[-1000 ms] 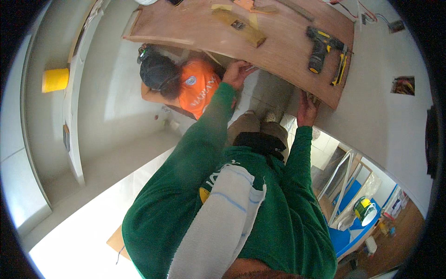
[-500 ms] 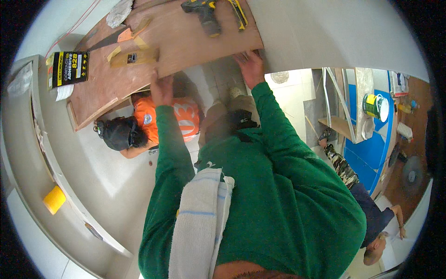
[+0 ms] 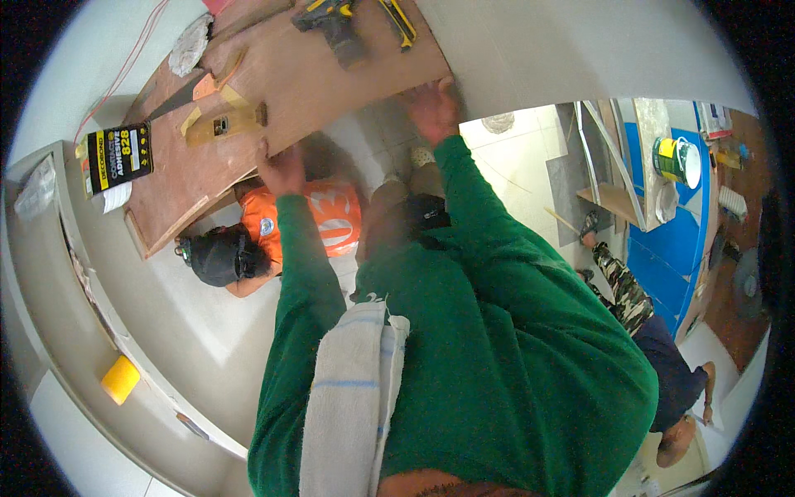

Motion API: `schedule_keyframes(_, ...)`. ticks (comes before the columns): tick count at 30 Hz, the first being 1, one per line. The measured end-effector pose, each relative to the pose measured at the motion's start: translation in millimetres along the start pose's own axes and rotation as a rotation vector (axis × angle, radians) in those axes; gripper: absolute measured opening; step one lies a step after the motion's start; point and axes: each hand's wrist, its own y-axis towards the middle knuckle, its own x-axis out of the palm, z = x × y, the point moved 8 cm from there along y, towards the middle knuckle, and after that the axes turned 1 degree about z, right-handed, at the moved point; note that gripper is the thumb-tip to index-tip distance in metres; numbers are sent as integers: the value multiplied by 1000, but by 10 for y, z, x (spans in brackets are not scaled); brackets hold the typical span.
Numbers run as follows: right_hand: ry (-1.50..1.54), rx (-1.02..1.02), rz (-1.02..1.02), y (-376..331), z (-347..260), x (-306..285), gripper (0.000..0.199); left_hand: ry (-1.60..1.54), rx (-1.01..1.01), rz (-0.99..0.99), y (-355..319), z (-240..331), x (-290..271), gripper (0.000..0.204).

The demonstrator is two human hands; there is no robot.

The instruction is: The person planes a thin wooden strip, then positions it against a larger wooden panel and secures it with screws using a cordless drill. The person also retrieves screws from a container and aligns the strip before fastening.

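Observation:
A brown plywood board (image 3: 373, 70) stretches across the upper left, its near edge toward me. My left hand (image 3: 283, 171) is closed on that edge near the middle, the thumb on top and the other fingers mostly hidden. At the board's right corner my right hand (image 3: 432, 112) grips the same edge, blurred by motion. A black and yellow cordless drill (image 3: 338, 31) and a yellow utility knife (image 3: 399, 23) lie on the board. Farther left on it are a wooden hand plane (image 3: 219, 126) and a handsaw (image 3: 178, 98) with an orange handle.
Below the board crouches a person (image 3: 319, 215) in an orange shirt and black cap. Another person (image 3: 662, 364) is at the right, near a paint bucket (image 3: 676, 161) and a blue panel (image 3: 658, 273). A black adhesive packet (image 3: 118, 157) and yellow roll (image 3: 121, 380) sit left.
My hands and the board's near edge have shifted slightly left and the right hand up in view. The surroundings have shifted too, so the head has moved. Both hands stay on the edge.

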Motion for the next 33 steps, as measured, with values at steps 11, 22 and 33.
schedule_keyframes(11,273,-256,-26,328,368,74,91,-54,-32,-96,228,-19,-44,54)
schedule_keyframes(22,243,-330,67,127,319,369,84,-55,-102,-91,260,-11,-150,44)
schedule_keyframes(33,213,-303,109,78,232,429,75,-27,-23,-111,167,-2,-60,44)
